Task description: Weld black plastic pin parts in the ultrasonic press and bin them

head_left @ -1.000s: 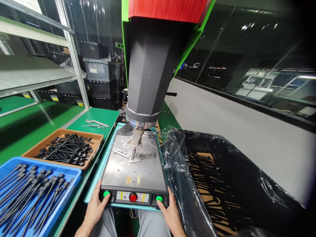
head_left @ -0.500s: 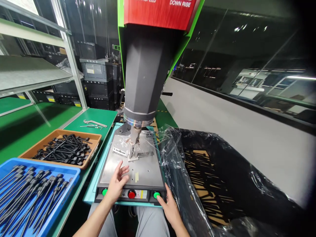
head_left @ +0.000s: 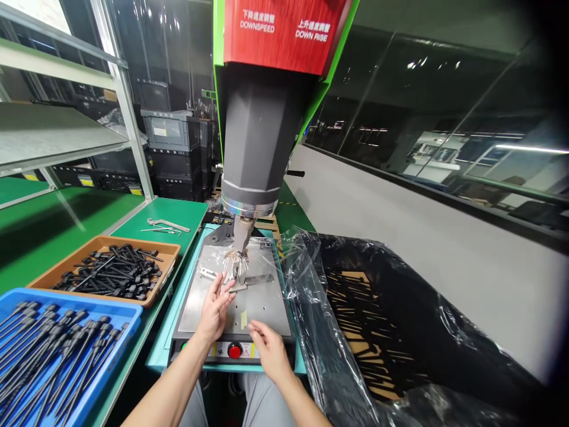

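Note:
My left hand (head_left: 216,308) reaches over the steel plate (head_left: 262,299) of the press machine, its fingers spread and open, the tips near the small fixture (head_left: 235,279) under the metal horn (head_left: 242,234). My right hand (head_left: 269,350) hovers open above the plate's front edge, just beyond the red button (head_left: 234,350). Neither hand holds anything. The dark press head (head_left: 258,136) hangs over the fixture, with clear film around it.
A blue tray (head_left: 53,356) and a brown tray (head_left: 106,273) of black rod parts sit at the left on the green bench. A black-lined bin (head_left: 400,332) stands at the right. Metal tools (head_left: 166,225) lie behind the brown tray. Shelving and dark crates fill the back left.
Both hands left the green side buttons. The left hand moved forward onto the plate toward the fixture; the right hand then lifted off the right button and moved inward. The horn has risen.

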`<action>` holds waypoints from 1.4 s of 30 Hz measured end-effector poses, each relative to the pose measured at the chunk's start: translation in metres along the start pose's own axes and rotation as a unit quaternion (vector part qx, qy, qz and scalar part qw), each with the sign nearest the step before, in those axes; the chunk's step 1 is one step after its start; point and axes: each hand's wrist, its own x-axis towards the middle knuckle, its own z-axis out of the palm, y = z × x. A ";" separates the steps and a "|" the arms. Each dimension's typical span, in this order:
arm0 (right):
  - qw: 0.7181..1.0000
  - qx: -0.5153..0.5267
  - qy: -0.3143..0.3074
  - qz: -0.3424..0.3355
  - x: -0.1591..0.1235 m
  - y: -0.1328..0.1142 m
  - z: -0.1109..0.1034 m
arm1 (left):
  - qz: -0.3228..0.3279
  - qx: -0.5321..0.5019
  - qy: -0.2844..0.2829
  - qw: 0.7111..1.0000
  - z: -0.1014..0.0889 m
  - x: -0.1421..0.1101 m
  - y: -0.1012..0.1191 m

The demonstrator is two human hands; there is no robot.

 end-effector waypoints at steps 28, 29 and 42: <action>0.973 -0.172 0.108 -0.112 0.192 -0.067 0.033 | 0.053 0.064 -0.072 0.994 -0.003 0.016 0.035; 0.973 -0.168 0.104 -0.116 0.194 -0.070 0.031 | 0.054 0.064 -0.072 0.994 -0.003 0.017 0.036; 0.994 0.102 0.014 -0.023 0.092 -0.078 0.011 | 0.018 0.081 0.007 0.997 -0.021 0.012 0.025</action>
